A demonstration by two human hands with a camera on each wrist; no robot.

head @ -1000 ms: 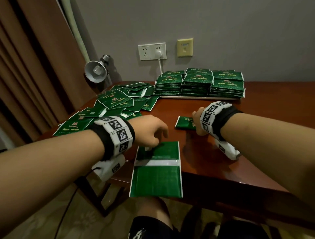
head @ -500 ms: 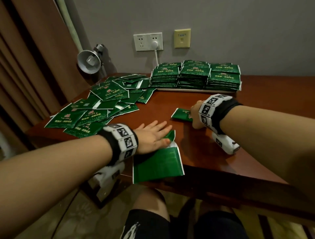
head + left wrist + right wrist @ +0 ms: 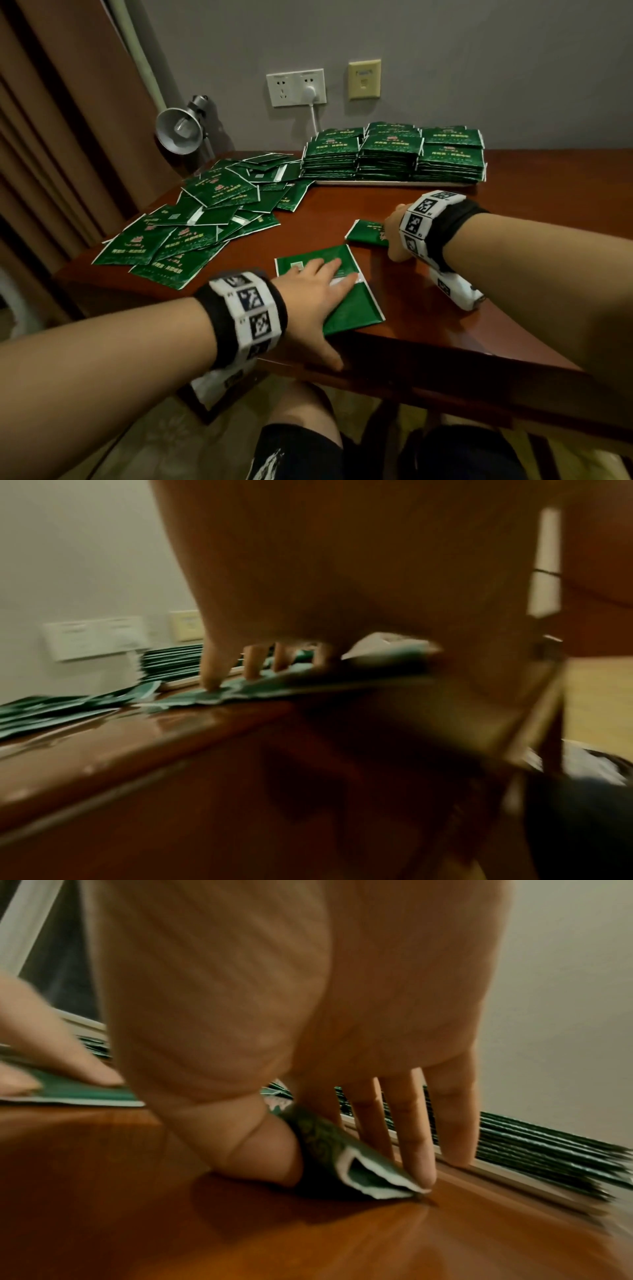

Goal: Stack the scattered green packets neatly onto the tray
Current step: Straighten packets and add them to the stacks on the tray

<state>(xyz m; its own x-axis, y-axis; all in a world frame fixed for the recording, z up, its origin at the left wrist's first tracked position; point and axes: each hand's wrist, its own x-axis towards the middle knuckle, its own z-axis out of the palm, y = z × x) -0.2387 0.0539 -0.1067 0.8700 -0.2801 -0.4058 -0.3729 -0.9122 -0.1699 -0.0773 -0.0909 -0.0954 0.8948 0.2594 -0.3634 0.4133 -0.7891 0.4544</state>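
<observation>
Green packets point(image 3: 191, 236), glossy with white edges, lie scattered on the table's point(image 3: 513, 192) left; neat stacks fill the tray point(image 3: 394, 183) behind. Left hand point(image 3: 315, 291) presses flat, fingers straight, on one packet point(image 3: 356, 305). Right hand point(image 3: 394, 236) pinches a small packet stack point(image 3: 366, 233).

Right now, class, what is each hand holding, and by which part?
The right hand pinches a small stack of green packets by its near end, thumb against fingers. The left hand holds nothing; it presses flat on a single packet.
</observation>
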